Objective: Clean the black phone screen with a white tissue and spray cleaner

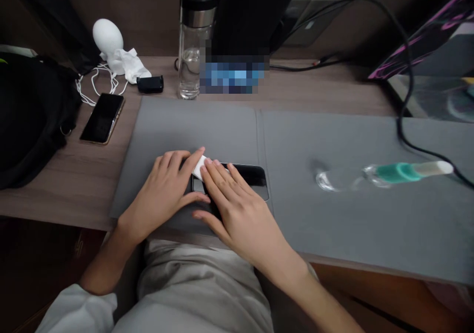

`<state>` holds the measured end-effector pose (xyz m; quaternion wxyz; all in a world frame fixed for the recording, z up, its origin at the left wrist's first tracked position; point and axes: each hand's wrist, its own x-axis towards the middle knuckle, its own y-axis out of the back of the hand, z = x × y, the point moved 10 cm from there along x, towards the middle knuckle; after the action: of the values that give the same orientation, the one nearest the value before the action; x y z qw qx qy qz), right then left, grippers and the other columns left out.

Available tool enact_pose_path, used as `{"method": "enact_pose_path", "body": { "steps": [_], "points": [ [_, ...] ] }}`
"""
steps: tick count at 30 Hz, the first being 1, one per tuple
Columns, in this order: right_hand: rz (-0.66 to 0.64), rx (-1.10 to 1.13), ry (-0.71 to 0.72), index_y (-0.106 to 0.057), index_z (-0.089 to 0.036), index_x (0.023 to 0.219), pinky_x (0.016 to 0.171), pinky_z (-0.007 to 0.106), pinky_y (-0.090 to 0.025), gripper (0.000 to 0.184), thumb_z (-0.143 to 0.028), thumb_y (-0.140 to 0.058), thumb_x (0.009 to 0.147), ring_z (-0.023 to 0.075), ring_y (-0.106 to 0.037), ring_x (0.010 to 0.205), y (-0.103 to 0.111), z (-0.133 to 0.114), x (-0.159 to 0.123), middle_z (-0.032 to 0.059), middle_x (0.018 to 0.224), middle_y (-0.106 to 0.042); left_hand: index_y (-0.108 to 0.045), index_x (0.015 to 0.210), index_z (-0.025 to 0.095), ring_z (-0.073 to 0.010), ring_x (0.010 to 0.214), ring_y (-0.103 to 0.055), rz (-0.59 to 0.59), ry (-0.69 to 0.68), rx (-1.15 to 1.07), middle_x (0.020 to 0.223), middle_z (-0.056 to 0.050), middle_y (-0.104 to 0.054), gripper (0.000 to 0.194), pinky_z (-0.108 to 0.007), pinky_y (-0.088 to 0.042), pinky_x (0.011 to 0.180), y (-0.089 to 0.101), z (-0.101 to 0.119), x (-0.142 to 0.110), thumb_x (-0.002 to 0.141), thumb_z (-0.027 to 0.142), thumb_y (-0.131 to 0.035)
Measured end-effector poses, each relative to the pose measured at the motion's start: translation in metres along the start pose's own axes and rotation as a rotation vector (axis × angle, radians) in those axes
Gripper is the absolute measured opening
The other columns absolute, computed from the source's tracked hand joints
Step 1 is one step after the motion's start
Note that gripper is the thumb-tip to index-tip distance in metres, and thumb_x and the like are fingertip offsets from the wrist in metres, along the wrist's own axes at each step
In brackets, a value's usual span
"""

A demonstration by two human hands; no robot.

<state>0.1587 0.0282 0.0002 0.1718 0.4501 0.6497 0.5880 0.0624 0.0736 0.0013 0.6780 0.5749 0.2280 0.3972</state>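
A black smartphone (248, 175) lies on the grey desk mat (196, 126), its left end covered by my hands. My left hand (163, 190) rests over that end, with the thumb across the phone. A small white wipe (199, 168) sits on the phone between both hands, touched by my left index fingertip. My right hand (233, 200) lies flat beside it, its fingertips pressing on the wipe and the glass. Much of the phone's surface is hidden under my fingers.
A clear bottle with a teal band (385, 175) lies on the mat to the right. A second phone (101, 118), black bag (29, 116), white cable (96, 84), tissue (129, 65), and upright glass bottle (190, 47) stand beyond. A black cable (403, 76) crosses the right.
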Motion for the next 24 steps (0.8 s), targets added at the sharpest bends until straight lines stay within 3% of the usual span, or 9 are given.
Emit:
{"method": "enact_pose_path", "body": {
  "steps": [4,7,11,20,24],
  "points": [
    [-0.026,0.062,0.042,-0.023,-0.007,0.170,0.130,0.061,-0.038,0.088,-0.060,-0.052,0.106,0.0331,-0.038,0.160,0.003,-0.009,-0.008,0.0217,0.169,-0.041,-0.026,0.168,0.023,-0.0336,0.131,-0.054,-0.008,0.016,-0.026,0.146,-0.015,-0.056,0.082,-0.048,-0.045,0.108,-0.001,-0.002,-0.001,0.103,0.054,-0.065],
    [-0.058,0.094,0.044,-0.030,-0.011,0.169,0.131,0.061,-0.037,0.077,-0.054,-0.050,0.109,0.0320,-0.040,0.159,-0.001,-0.008,-0.001,0.0190,0.166,-0.046,-0.027,0.168,0.023,-0.0336,0.133,-0.053,-0.006,0.019,-0.053,0.149,-0.016,-0.054,0.080,-0.048,-0.045,0.110,-0.001,-0.002,-0.001,0.102,0.049,-0.067],
    [-0.049,0.073,0.031,-0.045,-0.002,0.160,0.132,0.058,-0.035,0.064,-0.044,-0.046,0.112,0.0309,-0.041,0.158,-0.007,-0.002,0.015,0.0224,0.166,-0.045,-0.029,0.167,0.021,-0.0344,0.136,-0.052,-0.013,0.020,-0.068,0.152,-0.017,-0.052,0.081,-0.049,-0.045,0.113,-0.001,-0.002,-0.001,0.102,0.048,-0.069],
    [-0.026,0.085,0.089,-0.050,0.003,0.155,0.133,0.057,-0.033,0.074,-0.055,-0.049,0.108,0.0322,-0.044,0.157,-0.003,-0.007,0.012,0.0255,0.162,-0.050,-0.024,0.168,0.032,-0.0354,0.152,-0.045,0.013,-0.008,-0.126,0.166,-0.018,-0.038,0.083,-0.055,-0.042,0.121,0.009,0.003,-0.002,0.101,0.037,-0.072],
    [-0.046,0.115,0.117,-0.047,-0.001,0.158,0.133,0.056,-0.035,0.072,-0.053,-0.051,0.108,0.0301,-0.039,0.159,-0.001,-0.010,0.004,0.0213,0.164,-0.050,-0.024,0.168,0.034,-0.0342,0.153,-0.045,0.025,-0.020,-0.135,0.168,-0.017,-0.037,0.079,-0.056,-0.042,0.121,0.010,0.003,-0.002,0.103,0.033,-0.069]
  ]
}}
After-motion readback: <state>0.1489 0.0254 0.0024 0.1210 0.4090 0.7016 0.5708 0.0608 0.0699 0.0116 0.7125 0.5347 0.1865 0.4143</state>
